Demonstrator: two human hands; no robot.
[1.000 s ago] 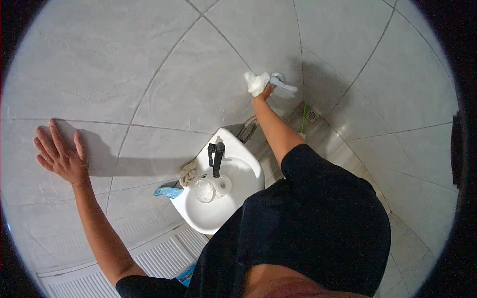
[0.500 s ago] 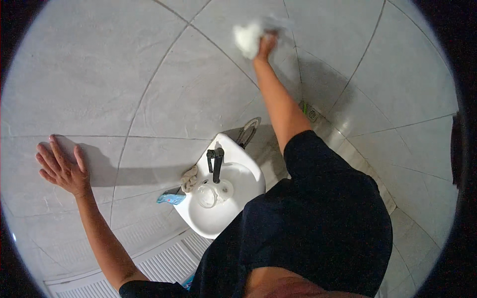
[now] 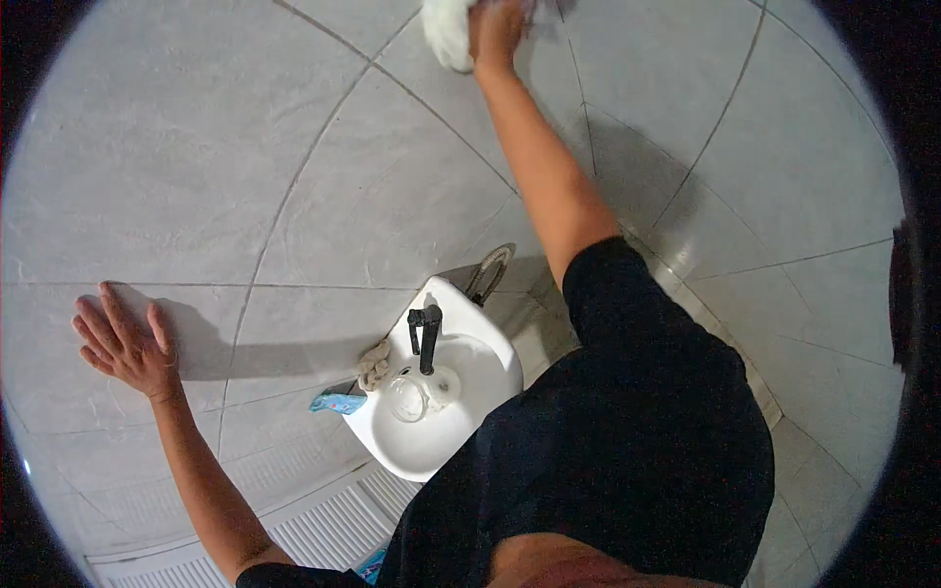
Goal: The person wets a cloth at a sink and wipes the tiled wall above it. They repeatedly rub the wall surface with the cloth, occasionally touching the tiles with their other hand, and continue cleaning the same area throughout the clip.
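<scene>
Spread flat, my left hand rests on the grey tiled wall at the left, with nothing in it. My right hand reaches up to the top edge of the view, closed on a bunched white cloth that lies against the tiles. The upper part of the cloth and the fingertips run out of view or are hidden. Something pale and blurred shows at the right side of that hand.
Below my arms is a white washbasin with a black faucet. A clear round container sits in the bowl. On the left rim lie a beige rag and a blue packet. A flexible hose curves behind; a white louvred panel stands lower left.
My right hand has moved up and slightly left with the white cloth. My left hand keeps its place on the wall; the view has shifted a little.
</scene>
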